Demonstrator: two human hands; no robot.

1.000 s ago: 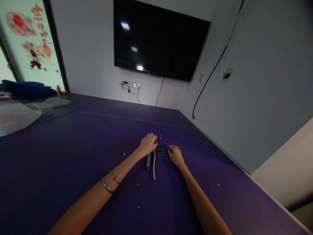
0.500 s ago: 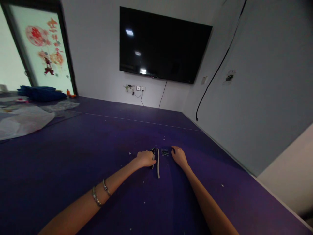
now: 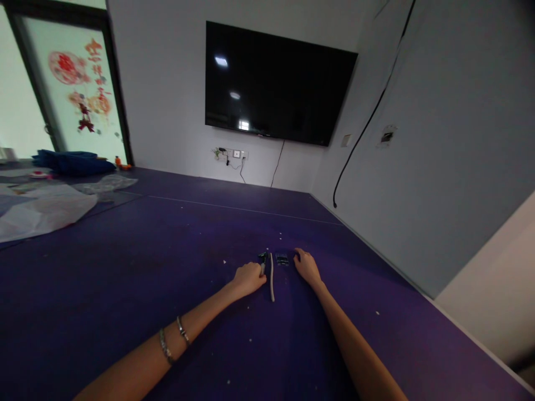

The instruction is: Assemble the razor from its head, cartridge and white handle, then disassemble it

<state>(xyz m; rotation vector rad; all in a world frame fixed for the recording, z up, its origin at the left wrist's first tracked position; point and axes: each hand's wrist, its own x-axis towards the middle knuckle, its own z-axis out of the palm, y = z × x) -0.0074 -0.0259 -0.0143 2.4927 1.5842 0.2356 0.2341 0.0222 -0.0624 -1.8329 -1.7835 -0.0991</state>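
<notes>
My left hand (image 3: 249, 278) is closed round the handle of what looks like a razor (image 3: 263, 257), its dark T-shaped head pointing away from me. Just right of it a thin, pale, slightly bent stick (image 3: 272, 278) lies lengthwise on the purple surface (image 3: 188, 245). A small flat dark packet with a clear cover (image 3: 282, 259) lies between the stick's far end and my right hand (image 3: 307, 267). That hand rests on the surface beside the packet, apart from it, with fingers loosely bent and nothing visible in them.
White plastic sheeting (image 3: 50, 209), a dark blue cloth (image 3: 73, 162) and a small orange object (image 3: 122, 164) lie at the far left. Tiny white scraps dot the surface. A black cable (image 3: 368, 122) hangs along the right wall; a television (image 3: 280, 83) is on the far wall.
My left hand has shifted slightly down along the handle toward me, so more of the razor's head shows. My right hand stays beside the packet. The view has tilted a little.
</notes>
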